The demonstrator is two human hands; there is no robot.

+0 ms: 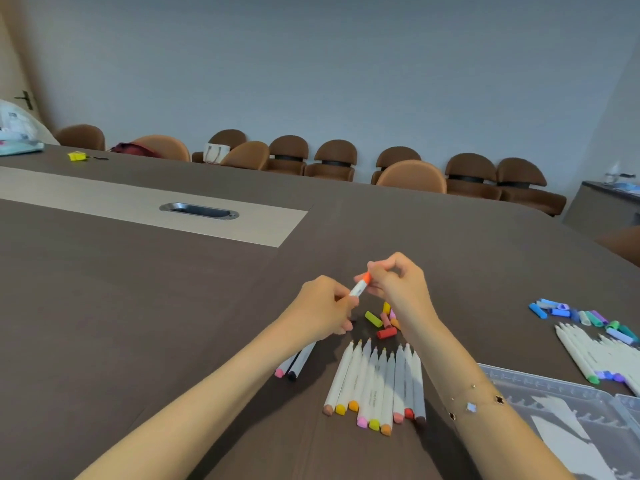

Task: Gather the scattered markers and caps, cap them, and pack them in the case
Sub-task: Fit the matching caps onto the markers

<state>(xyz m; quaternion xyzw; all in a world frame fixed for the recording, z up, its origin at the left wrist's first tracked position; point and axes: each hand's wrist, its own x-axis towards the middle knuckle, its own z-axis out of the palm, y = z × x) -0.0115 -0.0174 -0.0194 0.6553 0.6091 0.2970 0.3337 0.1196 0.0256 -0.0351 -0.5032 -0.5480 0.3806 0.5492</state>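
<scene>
1. Orange cap (364,279) sits at the upper end of a white marker (358,289) held above the brown counter (173,306).
2. Left hand (325,308) grips the marker's lower end, fingers curled round the barrel.
3. Right hand (398,282) pinches the orange cap between thumb and fingertips.
4. Loose caps (382,322), yellow, red, pink and orange, lie on the counter just below the hands.
5. Nearer the person, a row of uncapped markers (377,386) lies side by side, tips pointing away, coloured ends toward the person.
6. Two markers (296,363), with pink and dark ends, lie left of that row, partly under the left wrist.
7. At the right, blue, green and purple caps (575,315) lie beside another group of white markers (602,358).
8. Clear plastic case (571,410) lies open at lower right, partly behind the right forearm, which wears a thin bracelet (472,405).
</scene>
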